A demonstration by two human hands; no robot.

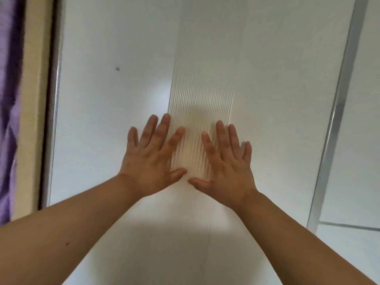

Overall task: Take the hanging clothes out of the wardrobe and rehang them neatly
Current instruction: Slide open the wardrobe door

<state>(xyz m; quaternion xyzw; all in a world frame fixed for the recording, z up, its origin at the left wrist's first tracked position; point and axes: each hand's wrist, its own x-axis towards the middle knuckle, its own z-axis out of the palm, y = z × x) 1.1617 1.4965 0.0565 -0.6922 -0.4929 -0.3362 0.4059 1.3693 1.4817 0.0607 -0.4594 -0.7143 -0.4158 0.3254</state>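
Observation:
A white wardrobe door [115, 99] fills the view, with a ribbed vertical strip [201, 95] down its middle. My left hand [150, 159] lies flat with fingers spread at the strip's left edge. My right hand [228, 163] lies flat with fingers spread on the strip's right part. Both hands hold nothing. The door hides the inside of the wardrobe, so no hanging clothes show.
A metal door edge [337, 112] runs down the right side, with another white panel [364, 140] beyond it. On the left are a dark gap [50, 103], a beige frame [34, 99] and purple fabric [9, 112].

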